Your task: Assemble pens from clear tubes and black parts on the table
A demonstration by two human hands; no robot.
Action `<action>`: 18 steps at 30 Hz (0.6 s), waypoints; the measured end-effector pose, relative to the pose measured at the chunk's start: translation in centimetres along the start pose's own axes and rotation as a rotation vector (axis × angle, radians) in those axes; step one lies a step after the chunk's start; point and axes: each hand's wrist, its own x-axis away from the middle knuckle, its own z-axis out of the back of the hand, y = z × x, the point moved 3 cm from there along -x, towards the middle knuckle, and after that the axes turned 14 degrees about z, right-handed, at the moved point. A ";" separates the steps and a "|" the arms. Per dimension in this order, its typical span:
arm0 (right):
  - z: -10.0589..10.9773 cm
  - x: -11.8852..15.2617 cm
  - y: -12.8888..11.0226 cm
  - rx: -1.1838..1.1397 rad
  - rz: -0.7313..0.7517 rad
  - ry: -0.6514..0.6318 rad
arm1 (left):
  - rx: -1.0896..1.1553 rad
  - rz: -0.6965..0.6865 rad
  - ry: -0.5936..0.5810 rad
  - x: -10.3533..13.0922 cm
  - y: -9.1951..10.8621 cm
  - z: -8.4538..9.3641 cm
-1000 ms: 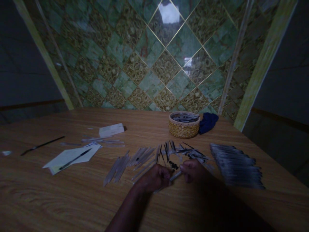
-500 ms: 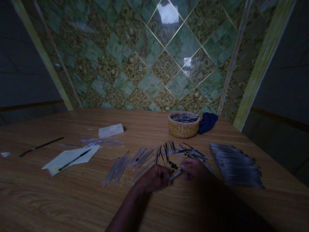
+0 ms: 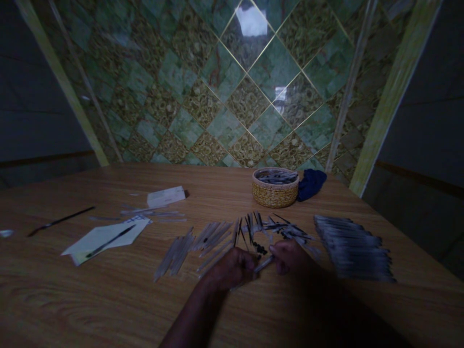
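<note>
Between my two hands is a slim pen (image 3: pixel 264 264), slanting up to the right. My left hand (image 3: pixel 235 267) is closed on its lower end, and my right hand (image 3: pixel 289 256) pinches the upper end. Just beyond my fingers lies a little heap of small black plugs (image 3: pixel 259 248). Several thin dark refills (image 3: pixel 242 231) and a jumble of pen parts (image 3: pixel 290 228) spread behind the hands. Clear pen barrels (image 3: pixel 177 253) lie in loose groups left of my left hand. On the right, many pens (image 3: pixel 351 249) form a neat row.
A woven basket (image 3: pixel 275 194) full of pens stands at the back, with a dark blue cloth (image 3: pixel 311 184) against it. To the left are a white box (image 3: pixel 166 196), paper sheets (image 3: pixel 90 237) with a pen on top, and a long black stick (image 3: pixel 61 221). A tiled wall (image 3: pixel 232 96) rises behind the table.
Very little differs. Both hands keep their hold on the pen, and my right hand has shifted slightly downward. The whole view has moved a touch.
</note>
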 end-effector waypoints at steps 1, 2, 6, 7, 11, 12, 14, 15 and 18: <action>0.0 0.0 0.0 0.014 0.001 0.016 | 0.002 0.011 -0.001 0.0 0.0 0.0; 0.1 0.1 0.0 0.012 -0.002 0.020 | 0.003 0.018 0.003 0.0 0.0 0.0; -0.1 0.0 0.2 -0.057 -0.004 -0.022 | -0.016 0.017 0.021 0.1 0.1 0.1; -0.1 0.0 0.2 -0.055 -0.003 -0.024 | -0.022 0.013 0.024 0.2 0.1 0.1; -0.1 0.0 0.4 -0.014 -0.004 0.000 | -0.026 -0.005 0.026 0.1 0.1 0.0; -0.1 0.0 0.4 -0.024 -0.006 -0.004 | -0.027 -0.003 0.031 0.0 0.0 0.0; -0.1 0.0 0.4 -0.052 -0.003 -0.017 | -0.033 0.001 0.031 -0.2 -0.2 0.0; -0.2 0.0 0.4 -0.059 0.001 -0.022 | -0.039 0.000 0.029 -0.3 -0.3 0.0; -0.3 0.1 0.7 -0.045 0.003 -0.020 | -0.077 -0.013 0.026 -0.9 -0.7 -0.2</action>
